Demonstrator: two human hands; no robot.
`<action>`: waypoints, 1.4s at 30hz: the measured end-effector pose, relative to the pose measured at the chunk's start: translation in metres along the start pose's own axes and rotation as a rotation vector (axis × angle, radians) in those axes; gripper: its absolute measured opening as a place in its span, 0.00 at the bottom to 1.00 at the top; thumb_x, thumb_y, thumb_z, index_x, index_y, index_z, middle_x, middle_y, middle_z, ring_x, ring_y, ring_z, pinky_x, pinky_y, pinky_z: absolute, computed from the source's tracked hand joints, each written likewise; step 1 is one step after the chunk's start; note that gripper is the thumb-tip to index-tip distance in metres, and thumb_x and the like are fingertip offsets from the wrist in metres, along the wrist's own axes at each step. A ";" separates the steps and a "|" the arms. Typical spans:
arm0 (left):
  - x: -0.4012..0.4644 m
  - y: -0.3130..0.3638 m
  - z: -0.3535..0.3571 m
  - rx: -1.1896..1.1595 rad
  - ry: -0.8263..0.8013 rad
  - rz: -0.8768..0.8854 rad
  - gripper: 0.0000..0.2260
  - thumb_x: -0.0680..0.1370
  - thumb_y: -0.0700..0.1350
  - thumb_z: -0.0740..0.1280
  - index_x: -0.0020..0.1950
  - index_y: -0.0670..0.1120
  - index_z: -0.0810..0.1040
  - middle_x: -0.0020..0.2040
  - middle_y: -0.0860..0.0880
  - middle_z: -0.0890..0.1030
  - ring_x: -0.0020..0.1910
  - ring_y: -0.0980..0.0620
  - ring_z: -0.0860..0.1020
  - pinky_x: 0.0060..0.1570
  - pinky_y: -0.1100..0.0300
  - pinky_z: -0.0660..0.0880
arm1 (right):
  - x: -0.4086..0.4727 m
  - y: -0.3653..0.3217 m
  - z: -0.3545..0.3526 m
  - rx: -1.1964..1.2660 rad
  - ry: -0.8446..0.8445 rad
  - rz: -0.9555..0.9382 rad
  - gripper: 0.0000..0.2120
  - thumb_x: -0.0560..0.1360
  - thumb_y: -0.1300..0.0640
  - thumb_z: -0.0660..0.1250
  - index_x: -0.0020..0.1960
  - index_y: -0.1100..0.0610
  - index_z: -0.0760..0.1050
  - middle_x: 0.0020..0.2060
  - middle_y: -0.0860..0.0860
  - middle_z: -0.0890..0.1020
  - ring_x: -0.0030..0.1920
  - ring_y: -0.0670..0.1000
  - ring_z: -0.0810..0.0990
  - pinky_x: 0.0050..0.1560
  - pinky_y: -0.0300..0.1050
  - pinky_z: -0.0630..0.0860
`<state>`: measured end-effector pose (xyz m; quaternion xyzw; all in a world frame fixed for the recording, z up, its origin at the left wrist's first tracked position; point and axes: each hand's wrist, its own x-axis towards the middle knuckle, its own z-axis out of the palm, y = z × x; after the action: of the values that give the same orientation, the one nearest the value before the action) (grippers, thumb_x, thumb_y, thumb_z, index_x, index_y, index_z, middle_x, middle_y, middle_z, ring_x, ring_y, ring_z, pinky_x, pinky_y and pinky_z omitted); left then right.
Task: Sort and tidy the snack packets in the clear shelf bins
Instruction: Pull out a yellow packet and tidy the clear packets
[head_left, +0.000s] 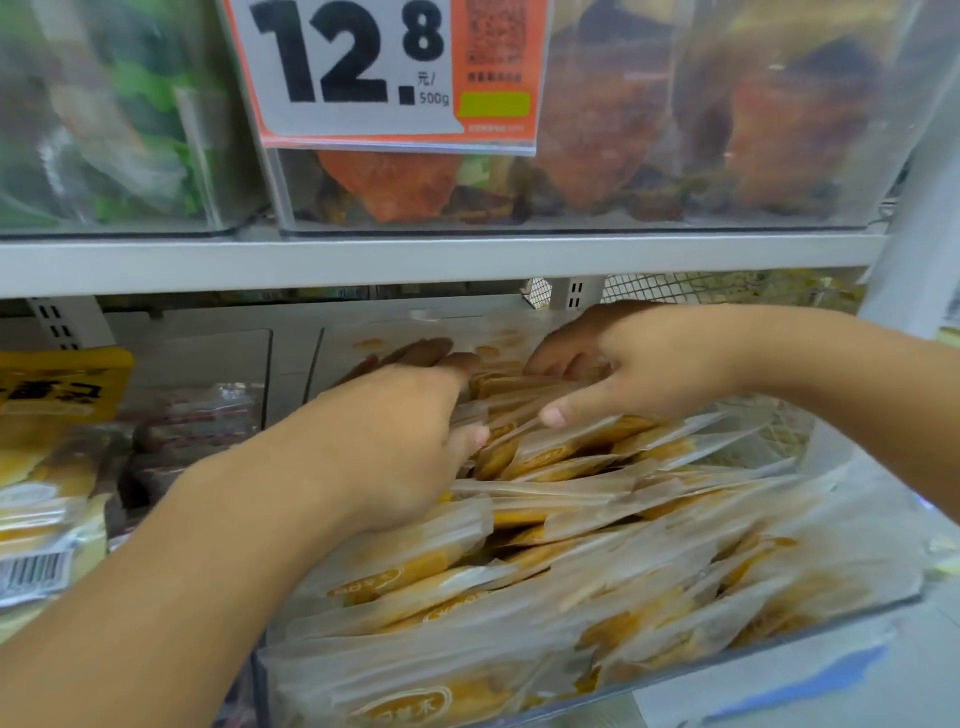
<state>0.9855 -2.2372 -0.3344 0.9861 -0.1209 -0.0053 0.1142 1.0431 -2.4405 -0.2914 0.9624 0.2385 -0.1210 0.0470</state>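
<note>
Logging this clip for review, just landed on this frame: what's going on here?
A person is reaching with both bare hands into a clear plastic shelf bin full of translucent yellow-and-white snack packets. The left hand lies on the pile with fingers extended toward the back, while the right hand curls its fingers round upright packets near the rear. The packets in front lie loosely overlapped. Above, a white-and-orange price tag reading 12.8 hangs on an upper bin.
</note>
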 end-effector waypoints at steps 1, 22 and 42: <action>0.004 0.001 0.002 -0.001 0.031 0.008 0.19 0.83 0.57 0.60 0.73 0.58 0.66 0.68 0.55 0.75 0.64 0.52 0.74 0.65 0.52 0.73 | 0.003 -0.001 0.001 0.000 -0.020 -0.003 0.39 0.68 0.22 0.57 0.70 0.46 0.73 0.64 0.44 0.79 0.60 0.48 0.78 0.65 0.49 0.75; 0.023 -0.016 0.014 0.120 -0.125 -0.030 0.28 0.86 0.48 0.52 0.80 0.65 0.39 0.80 0.57 0.32 0.79 0.52 0.33 0.79 0.51 0.40 | 0.033 -0.028 0.021 -0.294 -0.066 -0.027 0.11 0.81 0.59 0.60 0.62 0.57 0.76 0.51 0.53 0.79 0.40 0.50 0.76 0.37 0.42 0.72; 0.008 -0.007 -0.001 0.012 0.153 -0.070 0.35 0.74 0.30 0.62 0.68 0.68 0.66 0.63 0.55 0.71 0.53 0.50 0.75 0.51 0.58 0.74 | 0.016 -0.041 0.019 -0.444 0.138 -0.095 0.12 0.77 0.65 0.62 0.59 0.56 0.73 0.50 0.53 0.75 0.41 0.52 0.72 0.42 0.45 0.69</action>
<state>0.9945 -2.2325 -0.3345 0.9879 -0.0772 0.0666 0.1167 1.0336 -2.4004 -0.3154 0.9222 0.3070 -0.0016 0.2352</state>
